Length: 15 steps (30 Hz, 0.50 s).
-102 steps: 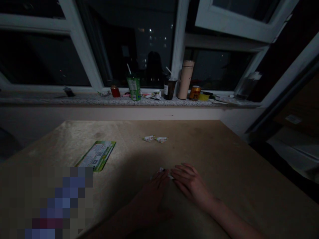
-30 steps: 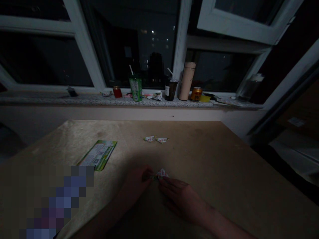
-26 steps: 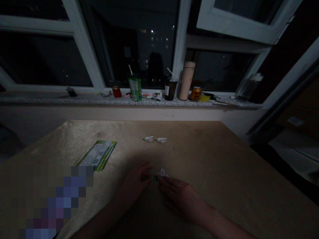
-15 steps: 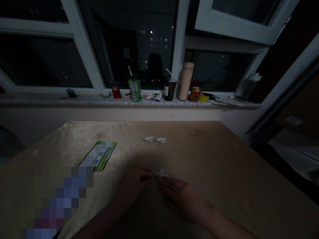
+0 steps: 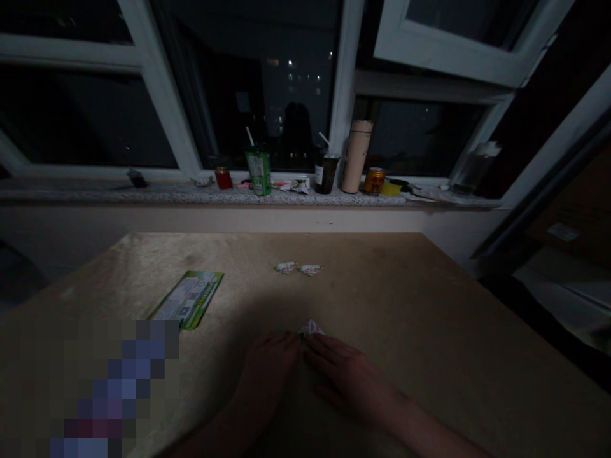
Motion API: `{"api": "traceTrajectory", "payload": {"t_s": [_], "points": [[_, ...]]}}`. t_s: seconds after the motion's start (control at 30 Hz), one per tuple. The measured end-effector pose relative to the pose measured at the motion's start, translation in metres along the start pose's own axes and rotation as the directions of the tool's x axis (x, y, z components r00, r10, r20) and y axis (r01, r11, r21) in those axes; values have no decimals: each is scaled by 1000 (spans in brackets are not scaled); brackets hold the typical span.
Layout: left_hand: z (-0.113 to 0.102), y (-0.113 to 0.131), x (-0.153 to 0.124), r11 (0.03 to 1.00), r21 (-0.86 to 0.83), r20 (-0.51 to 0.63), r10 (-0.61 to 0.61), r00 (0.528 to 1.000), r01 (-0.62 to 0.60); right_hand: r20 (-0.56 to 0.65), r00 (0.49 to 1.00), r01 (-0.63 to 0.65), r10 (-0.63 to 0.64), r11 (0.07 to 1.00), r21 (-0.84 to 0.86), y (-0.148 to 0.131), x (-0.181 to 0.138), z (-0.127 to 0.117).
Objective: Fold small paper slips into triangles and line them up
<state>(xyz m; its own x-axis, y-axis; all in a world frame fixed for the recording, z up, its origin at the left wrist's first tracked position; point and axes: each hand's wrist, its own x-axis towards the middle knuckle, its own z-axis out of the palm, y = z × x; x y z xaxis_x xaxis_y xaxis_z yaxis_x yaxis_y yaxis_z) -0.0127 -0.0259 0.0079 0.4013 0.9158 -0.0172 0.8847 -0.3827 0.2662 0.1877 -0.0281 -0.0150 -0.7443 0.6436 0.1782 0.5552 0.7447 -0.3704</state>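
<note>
A small folded piece of printed paper [image 5: 310, 328] lies on the tan table [image 5: 420, 305] just beyond my fingertips. My left hand [image 5: 270, 369] rests on the table with its fingers together, the tips at the paper's left edge. Beside it, my right hand [image 5: 341, 375] lies flat with fingers stretched toward the paper's near edge, pressing it down. The two hands meet at the paper. The scene is dim, so the fold lines are not visible.
Two more small folded papers [image 5: 298, 268] lie farther back at the table's middle. A green leaflet [image 5: 187, 298] sits at the left. On the windowsill [image 5: 143, 191] stand a green cup with straw [image 5: 258, 170], a dark cup [image 5: 326, 172], a tall flask [image 5: 357, 156] and a can [image 5: 372, 180].
My left hand has drawn in and down from pinching the paper's left corner to lying beside my right hand. The paper now shows less, lower against the table.
</note>
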Motion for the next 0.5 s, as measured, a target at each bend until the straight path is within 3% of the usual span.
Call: {"api": "traceTrajectory", "payload": {"t_s": [0.3,0.4,0.5], "points": [[26,25,-7,919,392,42,29,999,-43,-10,1000,5,-5,1000,-4,-1,1,2],[36,26,-15,907,415,28,64,998,-70,-4,1000,11,-11,1000,7,-2,1,1],[36,22,-21,945,319,-19,79,997,-69,13,1000,11,-11,1000,14,-2,0,0]]}}
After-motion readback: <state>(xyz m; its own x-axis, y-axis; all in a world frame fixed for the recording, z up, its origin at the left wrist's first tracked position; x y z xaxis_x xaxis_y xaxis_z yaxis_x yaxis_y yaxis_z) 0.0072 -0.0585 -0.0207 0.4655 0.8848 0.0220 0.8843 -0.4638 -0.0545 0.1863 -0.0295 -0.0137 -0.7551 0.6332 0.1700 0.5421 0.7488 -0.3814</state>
